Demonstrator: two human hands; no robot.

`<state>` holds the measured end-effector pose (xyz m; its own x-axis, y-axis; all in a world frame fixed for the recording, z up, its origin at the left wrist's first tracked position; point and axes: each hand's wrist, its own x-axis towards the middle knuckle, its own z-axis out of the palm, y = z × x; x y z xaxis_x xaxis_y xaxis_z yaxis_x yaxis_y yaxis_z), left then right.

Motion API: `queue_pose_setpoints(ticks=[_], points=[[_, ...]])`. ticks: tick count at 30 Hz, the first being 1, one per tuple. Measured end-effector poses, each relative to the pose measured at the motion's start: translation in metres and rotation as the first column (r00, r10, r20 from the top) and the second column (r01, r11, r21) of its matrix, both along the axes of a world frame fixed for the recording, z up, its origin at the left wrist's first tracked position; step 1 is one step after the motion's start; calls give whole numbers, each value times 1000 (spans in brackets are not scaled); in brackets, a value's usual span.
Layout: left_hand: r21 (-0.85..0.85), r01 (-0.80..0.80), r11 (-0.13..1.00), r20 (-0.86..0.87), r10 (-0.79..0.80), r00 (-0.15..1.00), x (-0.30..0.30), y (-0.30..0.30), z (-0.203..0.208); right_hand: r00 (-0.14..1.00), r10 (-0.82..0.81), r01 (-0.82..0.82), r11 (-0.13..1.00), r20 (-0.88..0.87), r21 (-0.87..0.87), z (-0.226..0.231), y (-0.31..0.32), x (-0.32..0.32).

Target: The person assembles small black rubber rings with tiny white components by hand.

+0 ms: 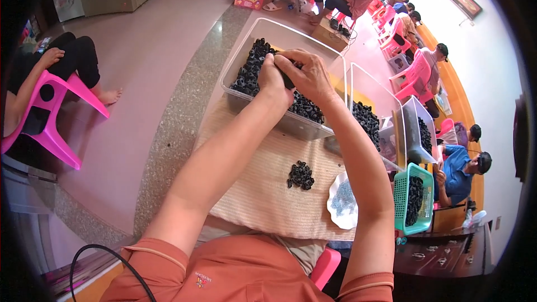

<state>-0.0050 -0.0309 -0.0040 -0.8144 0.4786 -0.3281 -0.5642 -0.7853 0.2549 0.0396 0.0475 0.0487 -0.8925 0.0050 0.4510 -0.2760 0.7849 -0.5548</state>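
Both my hands are together over a clear plastic bin [341,86] filled with small black ring-like parts [306,108]. My left hand [273,75] is cupped, its thumb pointing up. Across it bends my right hand [307,70], its fingers curled in toward the left thumb. Something black shows between the two palms, seemingly some of the small parts, though the fingers mostly cover it. Nearer me, a small heap of black parts [301,175] lies on the beige ribbed cloth [254,196]. By my right forearm stands a white scalloped dish [338,221] with tiny clear bluish pieces.
Beyond my right arm are another clear bin [366,126] of black parts, a clear tub [411,128] and a green basket [400,204]. At left, a person sits on a pink chair [56,100]. Several people sit at tables along the right.
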Motion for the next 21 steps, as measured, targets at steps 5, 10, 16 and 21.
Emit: queue_pose_setpoints(ticks=[5,10,16,21], points=[[-43,37,998,25,-36,999,-6,-3,-4,997,51,-45,992,-49,117,6,3,8],[-64,26,998,22,-24,999,2,-1,3,965,-138,118,988,-223,-101,-10,9,8],[105,62,993,-64,-55,996,-2,7,-6,983,-175,155,954,-58,-256,-32,3,3],[165,60,984,-195,-27,980,10,5,11,950,-149,85,969,-274,-230,-19,-12,9]])
